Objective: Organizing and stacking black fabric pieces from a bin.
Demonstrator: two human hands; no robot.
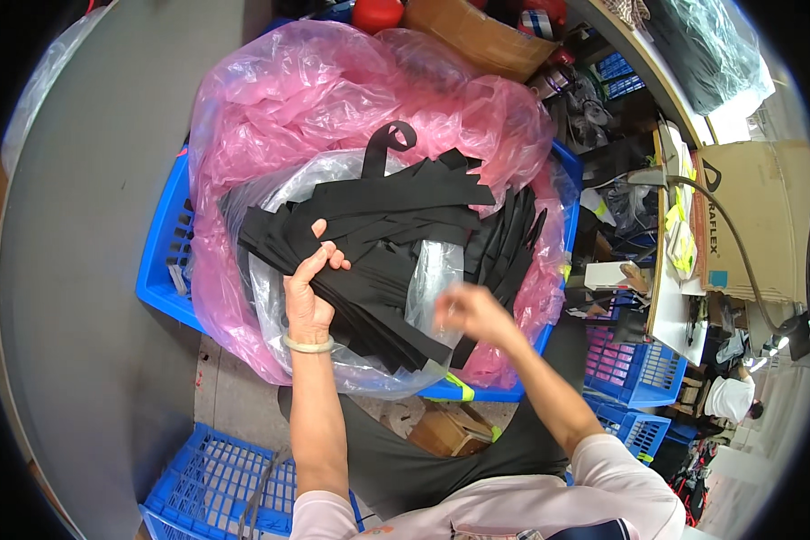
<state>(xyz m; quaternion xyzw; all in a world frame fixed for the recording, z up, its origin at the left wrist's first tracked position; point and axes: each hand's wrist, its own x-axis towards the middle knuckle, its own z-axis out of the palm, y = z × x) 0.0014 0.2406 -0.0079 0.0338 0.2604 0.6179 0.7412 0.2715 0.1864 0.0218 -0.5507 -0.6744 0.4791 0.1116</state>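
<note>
A pile of black fabric strips (pixel 387 211) lies in a clear plastic bag (pixel 270 279), with one strip curling up in a loop at the far side. My left hand (pixel 313 283), a pale bangle on its wrist, grips a bundle of these strips at the pile's near left. Part of its fingers is hidden behind the strips. Smeared by motion, my right hand (pixel 475 313) is over the near right of the pile, beside a clear plastic fold (pixel 436 274). Whether it holds anything is hard to make out. Pink plastic sheeting (pixel 306 90) surrounds the clear bag inside a blue crate (pixel 166 265).
A grey panel (pixel 90 270) stands along the left. Another blue crate (pixel 211 481) is at the lower left, and more blue crates (pixel 634 373) sit at right under a cluttered bench (pixel 679 328). Cardboard boxes (pixel 756 216) are at right and far back. Another person (pixel 729 399) is in the distance.
</note>
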